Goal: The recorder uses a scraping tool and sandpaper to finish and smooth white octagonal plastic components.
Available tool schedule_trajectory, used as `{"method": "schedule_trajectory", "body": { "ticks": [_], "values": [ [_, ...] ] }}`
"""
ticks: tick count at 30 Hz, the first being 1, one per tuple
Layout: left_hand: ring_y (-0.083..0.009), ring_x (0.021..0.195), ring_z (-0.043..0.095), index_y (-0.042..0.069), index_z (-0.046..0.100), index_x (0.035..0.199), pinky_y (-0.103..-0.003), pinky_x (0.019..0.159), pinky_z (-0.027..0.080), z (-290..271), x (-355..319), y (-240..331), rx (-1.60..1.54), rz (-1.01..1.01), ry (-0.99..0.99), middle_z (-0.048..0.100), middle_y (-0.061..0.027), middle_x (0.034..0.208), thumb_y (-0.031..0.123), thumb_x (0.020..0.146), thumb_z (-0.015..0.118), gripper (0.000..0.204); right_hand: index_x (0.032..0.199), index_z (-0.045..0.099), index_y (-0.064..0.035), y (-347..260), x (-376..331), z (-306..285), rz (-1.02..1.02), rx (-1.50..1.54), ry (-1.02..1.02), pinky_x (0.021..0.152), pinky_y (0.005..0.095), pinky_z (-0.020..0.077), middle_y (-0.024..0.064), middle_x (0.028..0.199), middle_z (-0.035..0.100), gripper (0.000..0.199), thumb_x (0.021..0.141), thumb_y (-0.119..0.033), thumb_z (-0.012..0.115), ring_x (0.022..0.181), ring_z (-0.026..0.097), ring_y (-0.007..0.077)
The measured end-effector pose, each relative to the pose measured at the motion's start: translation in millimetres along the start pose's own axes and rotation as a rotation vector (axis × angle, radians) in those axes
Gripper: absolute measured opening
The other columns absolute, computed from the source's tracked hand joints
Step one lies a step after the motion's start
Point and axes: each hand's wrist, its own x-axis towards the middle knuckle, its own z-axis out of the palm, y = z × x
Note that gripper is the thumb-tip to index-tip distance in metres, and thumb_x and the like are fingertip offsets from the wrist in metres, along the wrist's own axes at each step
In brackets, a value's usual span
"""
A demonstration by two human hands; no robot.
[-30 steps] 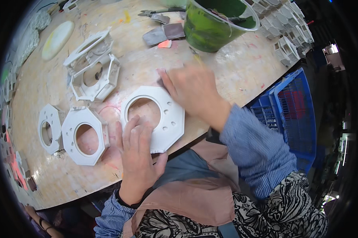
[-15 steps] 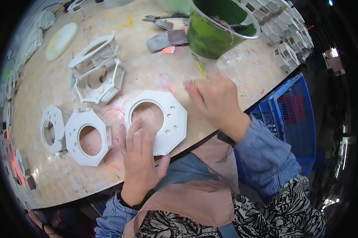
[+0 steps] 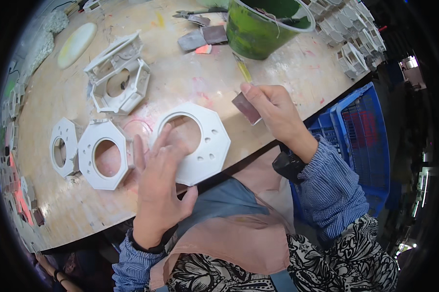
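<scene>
My left hand (image 3: 157,182) lies flat on a white octagonal plate (image 3: 207,141) with a large round hole, pressing it to the wooden table near the front edge. My right hand (image 3: 274,114) is lifted off to the right of the plate and pinches a small brownish piece of sandpaper (image 3: 246,107) between thumb and fingers.
Two more white octagonal plates (image 3: 102,155) (image 3: 63,147) lie to the left, and open white frames (image 3: 118,78) stand behind them. A green bucket (image 3: 263,24) stands at the back, with sandpaper scraps (image 3: 202,38) and pliers beside it. A blue crate (image 3: 360,136) sits right of the table (image 3: 277,68).
My right hand has lifted off the octagonal plate and moved right with the sandpaper. My left hand stays on the plate.
</scene>
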Motion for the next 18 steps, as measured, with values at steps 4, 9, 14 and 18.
{"method": "schedule_trajectory", "body": {
  "ticks": [4,9,14,18],
  "values": [
    [-0.0406,0.126,0.047,-0.007,0.044,0.135,-0.062,0.114,0.018,2.0,5.0,33.6,0.161,-0.046,0.054,0.055,-0.0220,0.115,0.020,0.067,0.081,0.082,0.074,0.062,0.0042,0.2,-9.9,14.0,0.045,0.326,-0.010,0.054,0.0296,0.0424,0.0013,0.062,0.055,0.047,0.102,-0.033,0.051,0.058,0.051,0.0091],
    [-0.0423,0.112,0.053,-0.019,0.044,0.126,-0.054,0.114,0.028,28.9,9.1,43.6,0.352,-0.093,-0.025,0.055,-0.0276,0.110,0.016,0.074,0.073,0.069,0.069,0.064,-0.0002,-2.0,-25.5,46.4,-0.218,-0.348,0.073,0.054,0.0440,0.0456,0.0194,0.060,0.060,0.040,0.093,-0.031,0.058,0.055,0.060,0.0343],
    [-0.0380,0.098,0.058,-0.018,0.047,0.118,-0.046,0.117,0.028,34.9,13.7,43.5,0.425,-0.021,-0.068,0.055,-0.0229,0.099,0.002,0.075,0.054,0.048,0.064,0.064,-0.0071,-5.3,4.7,57.5,-0.485,-0.693,0.287,0.053,0.0461,0.0457,0.0162,0.058,0.060,0.033,0.089,-0.029,0.062,0.054,0.060,0.0340],
    [-0.0363,0.096,0.058,-0.019,0.047,0.114,-0.048,0.117,0.027,34.6,10.7,39.0,0.423,-0.045,-0.032,0.053,-0.0213,0.096,0.001,0.073,0.055,0.046,0.062,0.062,-0.0064,-2.1,-11.1,60.3,-0.565,-0.743,0.273,0.052,0.0451,0.0448,0.0157,0.057,0.058,0.035,0.091,-0.026,0.062,0.054,0.058,0.0335]
  ]
}}
